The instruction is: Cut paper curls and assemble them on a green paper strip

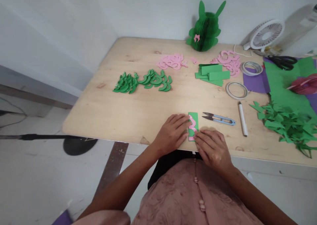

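Note:
At the table's front edge lies a narrow green paper strip [193,114] with a curvy pink paper cutout [192,122] on top of it. From the left side, my left hand [172,132] holds the strip and the cutout, fingers close together on their left edge. My right hand [214,149] is closed at the lower right edge, its fingertips pinching the cutout against the strip. Just right of the strip are blue-handled thread snips [219,118] with their blades apart, and a white pen [243,119].
Piles of green curved cutouts [126,83] and pink cutouts [170,61] lie farther back. Folded green strips [213,72], tape rolls [237,90], black scissors [282,61] and green scraps [287,122] are rightward. A green honeycomb paper figure [205,31] and white fan [266,35] stand by the wall.

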The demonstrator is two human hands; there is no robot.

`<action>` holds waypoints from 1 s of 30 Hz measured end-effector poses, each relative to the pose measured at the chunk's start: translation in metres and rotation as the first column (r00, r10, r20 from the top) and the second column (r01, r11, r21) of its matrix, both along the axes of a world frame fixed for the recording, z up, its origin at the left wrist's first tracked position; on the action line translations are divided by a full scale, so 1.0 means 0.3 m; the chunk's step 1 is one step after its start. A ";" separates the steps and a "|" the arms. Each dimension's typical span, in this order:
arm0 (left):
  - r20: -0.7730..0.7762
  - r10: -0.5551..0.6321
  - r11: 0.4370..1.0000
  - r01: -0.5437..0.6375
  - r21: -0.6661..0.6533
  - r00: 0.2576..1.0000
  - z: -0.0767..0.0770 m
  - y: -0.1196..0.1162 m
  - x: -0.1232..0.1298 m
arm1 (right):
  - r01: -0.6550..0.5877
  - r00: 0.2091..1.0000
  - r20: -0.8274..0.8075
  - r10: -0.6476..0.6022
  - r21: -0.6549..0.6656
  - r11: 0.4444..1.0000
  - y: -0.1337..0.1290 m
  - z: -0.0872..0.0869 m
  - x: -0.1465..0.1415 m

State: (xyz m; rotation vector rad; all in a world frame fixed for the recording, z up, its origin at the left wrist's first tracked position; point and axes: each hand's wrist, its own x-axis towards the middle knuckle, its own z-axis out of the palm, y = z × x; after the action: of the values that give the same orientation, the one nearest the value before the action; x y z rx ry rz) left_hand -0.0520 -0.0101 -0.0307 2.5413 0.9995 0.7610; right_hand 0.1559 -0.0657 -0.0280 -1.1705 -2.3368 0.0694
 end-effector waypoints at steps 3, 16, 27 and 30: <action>0.082 0.032 0.999 -0.035 0.031 0.996 0.001 -0.002 -0.006 | 0.003 1.000 0.002 -0.003 0.003 1.000 0.000 -0.002 0.000; -0.262 0.095 0.987 -0.056 0.152 0.961 0.034 -0.067 0.044 | -0.006 1.000 0.022 0.005 0.013 1.000 0.001 -0.007 0.005; -0.294 0.070 0.994 -0.042 0.100 0.953 0.014 -0.058 0.046 | -0.013 1.000 0.023 0.013 0.022 1.000 0.000 -0.008 0.004; -0.290 0.062 0.996 -0.039 0.086 0.955 0.014 -0.057 0.044 | -0.014 1.000 0.022 0.013 0.021 1.000 0.001 -0.008 0.003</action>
State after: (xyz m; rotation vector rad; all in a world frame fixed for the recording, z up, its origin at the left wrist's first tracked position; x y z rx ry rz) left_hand -0.0387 -0.0271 -0.0265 2.7635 1.1486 0.4515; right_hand 0.1567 -0.0654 -0.0303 -1.1508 -2.3585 0.0366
